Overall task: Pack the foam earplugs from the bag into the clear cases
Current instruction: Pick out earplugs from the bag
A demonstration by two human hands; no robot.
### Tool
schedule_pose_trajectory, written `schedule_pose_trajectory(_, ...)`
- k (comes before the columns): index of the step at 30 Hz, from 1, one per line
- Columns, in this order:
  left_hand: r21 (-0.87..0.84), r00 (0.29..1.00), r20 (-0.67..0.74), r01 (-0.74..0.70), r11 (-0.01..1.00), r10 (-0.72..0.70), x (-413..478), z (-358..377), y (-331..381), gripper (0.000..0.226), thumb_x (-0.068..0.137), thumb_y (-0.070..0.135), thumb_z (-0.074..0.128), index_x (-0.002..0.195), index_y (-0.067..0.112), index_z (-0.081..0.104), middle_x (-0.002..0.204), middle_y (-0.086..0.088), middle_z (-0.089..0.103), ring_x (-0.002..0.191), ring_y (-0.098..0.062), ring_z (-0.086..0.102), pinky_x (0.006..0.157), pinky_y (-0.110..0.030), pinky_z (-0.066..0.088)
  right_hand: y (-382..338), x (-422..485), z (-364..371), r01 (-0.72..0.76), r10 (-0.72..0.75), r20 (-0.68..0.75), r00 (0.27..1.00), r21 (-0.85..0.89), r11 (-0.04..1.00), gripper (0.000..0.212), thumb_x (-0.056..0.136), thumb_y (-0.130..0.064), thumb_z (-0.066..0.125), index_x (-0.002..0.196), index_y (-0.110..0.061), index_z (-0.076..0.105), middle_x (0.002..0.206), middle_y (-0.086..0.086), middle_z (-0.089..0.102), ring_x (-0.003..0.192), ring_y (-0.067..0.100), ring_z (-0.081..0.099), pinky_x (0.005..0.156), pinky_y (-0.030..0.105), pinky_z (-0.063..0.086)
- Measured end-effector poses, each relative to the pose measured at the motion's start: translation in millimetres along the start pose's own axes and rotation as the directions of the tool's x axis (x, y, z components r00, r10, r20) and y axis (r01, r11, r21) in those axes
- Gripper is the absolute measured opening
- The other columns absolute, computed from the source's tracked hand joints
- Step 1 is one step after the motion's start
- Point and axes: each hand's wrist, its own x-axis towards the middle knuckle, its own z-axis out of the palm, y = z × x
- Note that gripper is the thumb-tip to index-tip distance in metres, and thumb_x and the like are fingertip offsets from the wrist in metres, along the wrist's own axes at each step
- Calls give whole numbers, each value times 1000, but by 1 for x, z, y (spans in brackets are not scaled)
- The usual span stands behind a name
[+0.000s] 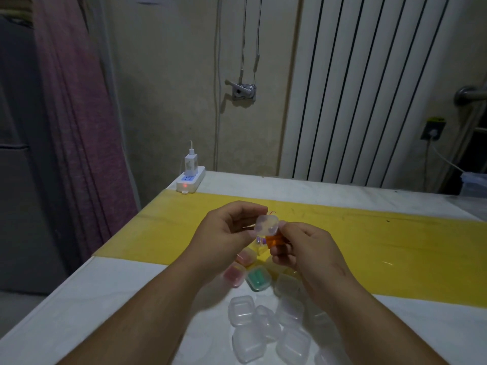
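Observation:
My left hand (226, 227) and my right hand (303, 246) are raised above the table and together hold a small clear case (266, 224), pinched between the fingertips of both. An orange earplug (274, 239) shows just under the case, against my right fingers. Something small and purple (259, 241) sits below the case, too blurred to name. On the table beneath lie closed cases with pink (233, 274) and green (258, 279) earplugs inside. Several empty clear cases (241, 310) lie closer to me. The bag is hidden.
A yellow strip (395, 246) runs across the white table (105, 299). A white power strip (190, 180) with a plugged-in charger sits at the far left corner. A radiator and wall stand behind the table; a curtain hangs at the left.

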Motion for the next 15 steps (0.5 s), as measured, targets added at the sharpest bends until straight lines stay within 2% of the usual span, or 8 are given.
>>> schedule_pose_trajectory(6, 23, 998, -8, 58, 998, -58, -3, 3, 6, 46, 69, -20, 72, 97, 17, 69, 89, 5, 75, 87, -7, 71, 74, -25, 58, 1, 2, -3, -68, 68, -8, 998, 36, 997, 28, 95, -18, 54, 79, -5, 73, 66, 11, 64, 57, 20, 57, 55, 30, 49)
schedule_pose_trajectory(10, 60, 996, -21, 88, 994, -87, -4, 4, 9, 40, 71, -16, 74, 94, 17, 71, 88, 8, 75, 84, -8, 71, 78, -47, 57, 1, 2, -3, -74, 72, 19, 997, 71, 995, 26, 95, -16, 54, 82, -3, 73, 68, 12, 63, 58, 19, 56, 55, 29, 49)
schedule_pose_trajectory(12, 87, 996, -41, 84, 993, -81, -3, 3, 8, 39, 74, -14, 72, 90, 21, 73, 90, 13, 74, 84, -5, 69, 79, -45, 56, 1, 1, -4, -57, 54, 32, 998, 95, 994, 26, 95, -16, 54, 86, 0, 72, 69, 12, 63, 59, 18, 56, 55, 28, 49)
schedule_pose_trajectory(15, 152, 996, -69, 68, 986, -58, -2, 3, 6, 44, 75, -12, 71, 88, 29, 75, 97, 8, 73, 92, -15, 65, 72, -32, 56, 1, 0, -3, -18, 12, 54, 998, 116, 993, 22, 95, -14, 57, 86, -3, 73, 72, 12, 66, 64, 17, 58, 60, 28, 52)
